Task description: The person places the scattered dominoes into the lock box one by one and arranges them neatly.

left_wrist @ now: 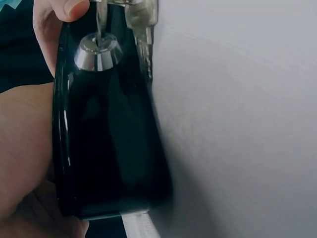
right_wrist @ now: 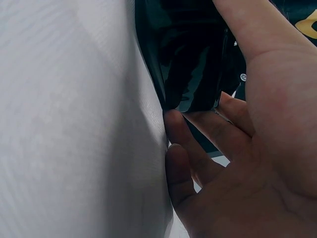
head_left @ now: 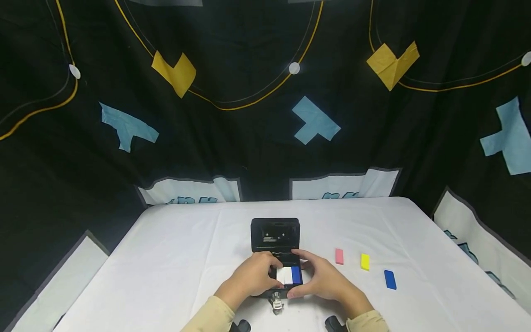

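Note:
A small black metal box (head_left: 274,235) stands on the table with its lid raised; keys (head_left: 276,304) hang from the lock (left_wrist: 99,52) on its front. Inside the box, white blocks (head_left: 284,275) lie beside a blue block (head_left: 296,275). My left hand (head_left: 253,275) reaches over the box's left side, its thumb and forefinger pinching a white block at the front and back edges. With my right hand (head_left: 321,279) I hold the box's right end, thumb at the front and fingers along the side and back. Its fingertips (right_wrist: 176,124) touch the box's lower edge.
To the right of the box lie a pink block (head_left: 339,256), a yellow block (head_left: 365,262) and a dark blue block (head_left: 390,279), spaced apart on the white tablecloth (head_left: 178,258). Behind the table hangs a dark patterned curtain (head_left: 249,147).

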`<state>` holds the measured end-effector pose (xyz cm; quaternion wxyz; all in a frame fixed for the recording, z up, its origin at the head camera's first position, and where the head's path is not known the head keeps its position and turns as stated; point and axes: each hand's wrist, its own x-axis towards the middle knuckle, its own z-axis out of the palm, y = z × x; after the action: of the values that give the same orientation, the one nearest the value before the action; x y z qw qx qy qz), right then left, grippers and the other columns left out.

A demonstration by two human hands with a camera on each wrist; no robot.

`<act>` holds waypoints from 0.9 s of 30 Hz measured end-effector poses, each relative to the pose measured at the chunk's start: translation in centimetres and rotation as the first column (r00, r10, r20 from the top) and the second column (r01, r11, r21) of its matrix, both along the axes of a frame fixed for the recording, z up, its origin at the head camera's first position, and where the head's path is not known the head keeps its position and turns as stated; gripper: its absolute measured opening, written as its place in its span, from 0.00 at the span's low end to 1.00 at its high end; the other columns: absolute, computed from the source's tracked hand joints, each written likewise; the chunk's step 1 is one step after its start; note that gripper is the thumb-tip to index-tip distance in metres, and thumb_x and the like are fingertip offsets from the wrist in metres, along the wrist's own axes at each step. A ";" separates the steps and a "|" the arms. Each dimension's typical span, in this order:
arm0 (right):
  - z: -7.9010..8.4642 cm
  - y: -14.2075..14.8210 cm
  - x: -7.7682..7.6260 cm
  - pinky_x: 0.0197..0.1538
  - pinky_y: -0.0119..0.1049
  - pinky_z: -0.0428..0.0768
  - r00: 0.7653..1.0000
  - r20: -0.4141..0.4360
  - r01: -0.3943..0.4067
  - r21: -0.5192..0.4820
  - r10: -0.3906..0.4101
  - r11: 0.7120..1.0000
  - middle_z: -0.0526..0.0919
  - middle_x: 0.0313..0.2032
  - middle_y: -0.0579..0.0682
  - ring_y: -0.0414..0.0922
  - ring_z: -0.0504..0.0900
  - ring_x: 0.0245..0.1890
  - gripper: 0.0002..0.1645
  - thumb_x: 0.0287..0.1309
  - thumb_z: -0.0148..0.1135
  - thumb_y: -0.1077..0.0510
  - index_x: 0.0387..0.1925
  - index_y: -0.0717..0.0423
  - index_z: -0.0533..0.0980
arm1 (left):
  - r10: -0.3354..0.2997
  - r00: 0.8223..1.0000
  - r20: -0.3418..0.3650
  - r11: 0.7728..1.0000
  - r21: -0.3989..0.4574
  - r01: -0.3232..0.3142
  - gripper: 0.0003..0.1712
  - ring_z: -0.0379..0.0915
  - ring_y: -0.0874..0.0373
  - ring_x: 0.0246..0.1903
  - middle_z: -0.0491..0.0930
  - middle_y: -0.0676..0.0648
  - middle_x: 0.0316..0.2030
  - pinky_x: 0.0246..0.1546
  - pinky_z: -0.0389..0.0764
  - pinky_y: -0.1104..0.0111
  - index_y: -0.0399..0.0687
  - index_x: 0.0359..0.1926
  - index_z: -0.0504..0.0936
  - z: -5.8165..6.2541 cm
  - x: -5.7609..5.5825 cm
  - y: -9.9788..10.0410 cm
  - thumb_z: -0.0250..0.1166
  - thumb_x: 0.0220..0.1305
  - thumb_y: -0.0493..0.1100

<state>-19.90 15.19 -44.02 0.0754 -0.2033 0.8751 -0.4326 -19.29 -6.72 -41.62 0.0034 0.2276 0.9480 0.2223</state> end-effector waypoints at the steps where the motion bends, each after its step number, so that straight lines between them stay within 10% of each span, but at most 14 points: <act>1: 0.0 0.0 0.0 0.61 0.65 0.70 1.000 -0.003 -0.003 -0.004 0.003 1.000 0.83 0.52 0.51 0.52 0.79 0.54 0.62 0.32 0.87 0.41 0.71 0.50 0.68 | 0.004 1.000 -0.004 1.000 -0.014 -0.004 0.24 0.78 0.62 0.38 0.83 0.52 0.42 0.44 0.83 0.63 0.46 0.45 0.89 0.0 0.0 0.0 0.82 0.47 0.50; 12: -0.4 0.4 -0.4 0.63 0.63 0.69 0.998 -0.053 -0.044 -0.031 0.042 0.999 0.83 0.52 0.52 0.54 0.78 0.57 0.63 0.32 0.87 0.41 0.71 0.51 0.67 | 0.000 1.000 0.003 0.998 0.063 0.000 0.29 0.80 0.55 0.46 0.84 0.49 0.45 0.50 0.81 0.56 0.45 0.52 0.86 1.6 0.2 -1.1 0.80 0.50 0.53; 19: -0.6 0.5 -0.4 0.64 0.65 0.65 0.999 -0.042 -0.016 -0.043 0.015 0.999 0.84 0.50 0.49 0.54 0.76 0.57 0.63 0.29 0.88 0.42 0.71 0.49 0.68 | 0.161 0.958 0.238 0.930 0.288 -0.228 0.42 0.72 0.43 0.58 0.79 0.43 0.56 0.52 0.76 0.42 0.55 0.64 0.78 5.3 1.3 -5.0 0.80 0.47 0.57; 27: -0.6 0.4 -0.2 0.64 0.66 0.65 1.000 -0.020 -0.017 -0.036 0.017 0.999 0.84 0.50 0.48 0.53 0.76 0.57 0.63 0.30 0.87 0.41 0.71 0.49 0.68 | -0.050 0.901 0.432 0.813 0.542 -0.215 0.51 0.63 0.33 0.66 0.69 0.35 0.67 0.62 0.63 0.34 0.59 0.73 0.68 0.6 0.4 -6.9 0.82 0.48 0.46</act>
<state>-20.11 15.60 -44.66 0.0669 -0.2162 0.8661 -0.4457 -18.92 -13.64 -41.06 0.1313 0.1212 0.8206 0.5429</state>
